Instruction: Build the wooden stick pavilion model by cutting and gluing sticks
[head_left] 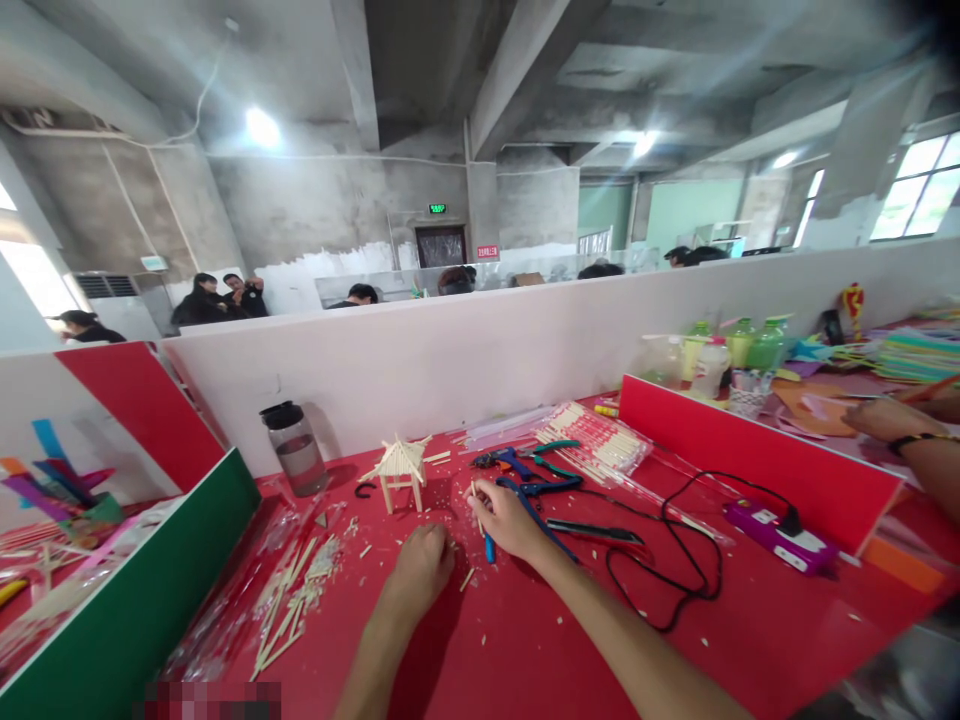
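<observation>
My right hand (pixel 504 517) is closed in a pinch on a short wooden stick (pixel 475 490), held up at a slant. Beside it, my left hand (pixel 426 562) rests low over the red table with its fingers curled; whatever may be in them is hidden. Just beyond the hands stands a small pavilion model (pixel 402 475) made of pale wooden sticks, with a pointed roof on legs. A blue piece (pixel 490 548) shows below my right fingers. Pliers with blue handles (pixel 540 487) and green-handled pliers (pixel 555 448) lie right of that hand.
Loose sticks (pixel 289 620) and scraps lie left. A water bottle (pixel 294 447) stands near the white partition (pixel 450 350). Bundled sticks (pixel 592 440), a black cable (pixel 705 570) and a purple power strip (pixel 780 535) lie right. Another person's hand (pixel 874 418) is beyond the red divider (pixel 750 460).
</observation>
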